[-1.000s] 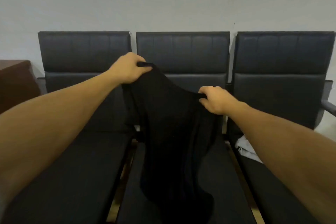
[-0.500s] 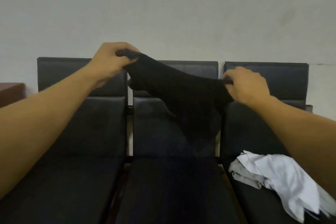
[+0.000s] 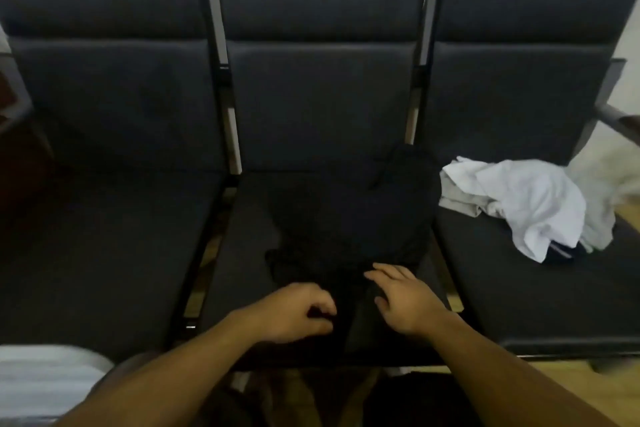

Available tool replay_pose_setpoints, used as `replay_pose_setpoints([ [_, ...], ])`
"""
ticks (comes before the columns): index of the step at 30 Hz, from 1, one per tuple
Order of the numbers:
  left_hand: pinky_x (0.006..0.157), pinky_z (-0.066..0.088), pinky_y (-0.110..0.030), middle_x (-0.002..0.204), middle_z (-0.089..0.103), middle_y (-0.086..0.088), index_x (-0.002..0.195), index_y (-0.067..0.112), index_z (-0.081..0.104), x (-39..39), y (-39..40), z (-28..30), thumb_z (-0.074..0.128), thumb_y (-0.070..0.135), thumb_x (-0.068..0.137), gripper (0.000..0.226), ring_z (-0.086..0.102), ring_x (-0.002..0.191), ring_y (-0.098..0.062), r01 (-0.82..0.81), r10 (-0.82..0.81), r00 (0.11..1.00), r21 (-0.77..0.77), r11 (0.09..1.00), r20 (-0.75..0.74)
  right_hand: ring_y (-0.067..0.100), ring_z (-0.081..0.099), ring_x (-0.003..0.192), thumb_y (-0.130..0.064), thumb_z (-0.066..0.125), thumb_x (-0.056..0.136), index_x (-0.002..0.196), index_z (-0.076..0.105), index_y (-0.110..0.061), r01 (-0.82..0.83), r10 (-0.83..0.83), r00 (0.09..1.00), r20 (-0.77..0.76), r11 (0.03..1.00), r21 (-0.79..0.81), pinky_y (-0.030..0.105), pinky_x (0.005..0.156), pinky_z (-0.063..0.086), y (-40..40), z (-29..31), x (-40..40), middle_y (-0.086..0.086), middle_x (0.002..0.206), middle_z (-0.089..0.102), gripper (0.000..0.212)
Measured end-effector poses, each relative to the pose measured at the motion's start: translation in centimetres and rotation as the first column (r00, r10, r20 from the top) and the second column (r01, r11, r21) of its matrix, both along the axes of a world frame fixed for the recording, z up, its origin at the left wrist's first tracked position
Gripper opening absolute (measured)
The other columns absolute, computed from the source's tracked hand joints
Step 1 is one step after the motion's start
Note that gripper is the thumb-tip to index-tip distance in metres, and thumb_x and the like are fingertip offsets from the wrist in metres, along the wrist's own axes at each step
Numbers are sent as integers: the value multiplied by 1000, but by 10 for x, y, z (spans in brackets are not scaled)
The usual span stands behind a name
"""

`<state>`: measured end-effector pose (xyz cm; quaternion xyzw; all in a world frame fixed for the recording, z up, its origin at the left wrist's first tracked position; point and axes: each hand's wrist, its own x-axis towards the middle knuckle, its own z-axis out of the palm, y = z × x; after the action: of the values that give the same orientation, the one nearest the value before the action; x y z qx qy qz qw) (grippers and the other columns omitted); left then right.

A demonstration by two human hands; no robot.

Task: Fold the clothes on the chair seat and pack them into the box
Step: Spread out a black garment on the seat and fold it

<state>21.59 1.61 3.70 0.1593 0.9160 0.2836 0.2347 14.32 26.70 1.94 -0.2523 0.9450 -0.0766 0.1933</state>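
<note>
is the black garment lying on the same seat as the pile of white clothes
No, the black garment lies spread on the middle dark padded chair seat, while the pile of white clothes sits on the right-hand seat.

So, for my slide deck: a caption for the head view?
Both hands on a black garment spread over the middle chair seat.

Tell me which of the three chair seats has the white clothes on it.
The right seat: the white clothes are heaped there. The middle holds a black garment; the left looks bare.
</note>
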Motion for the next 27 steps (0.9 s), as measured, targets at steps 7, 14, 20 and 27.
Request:
replay_pose_setpoints([
  [7,118,34,-44,163,23,-3,159,27,26,-49,-46,-46,52,65,96,79,24,151,-27,-76,39,995,-464,883,-87,25,15,147,-53,41,100,157,17,-41,24,-19,999,-47,995,101,48,121,16,9,-50,-2,-8,161,19,63],
  [14,117,27,-56,163,15,-1,162,32,6,-43,-72,-54,45,88,81,105,22,149,-30,-63,24,998,-697,715,-66,23,20,147,-50,51,95,137,43,-40,82,-77,991,-112,996,45,50,123,12,27,-54,-12,-9,152,32,44],
  [20,103,47,-38,137,41,1,149,28,35,-31,-87,-48,74,38,92,69,53,123,-20,-275,290,957,-277,921,15,22,17,150,-44,54,94,128,51,-32,72,-68,990,-127,997,29,48,123,12,24,-47,-9,-10,156,32,36],
  [27,95,49,-36,107,51,6,119,28,62,-15,-100,-62,77,49,85,42,56,107,-17,-409,416,909,-216,887,-15,23,42,104,-33,55,86,117,58,-25,-151,92,964,-248,961,-230,47,82,49,-17,-37,30,-2,114,45,32],
])
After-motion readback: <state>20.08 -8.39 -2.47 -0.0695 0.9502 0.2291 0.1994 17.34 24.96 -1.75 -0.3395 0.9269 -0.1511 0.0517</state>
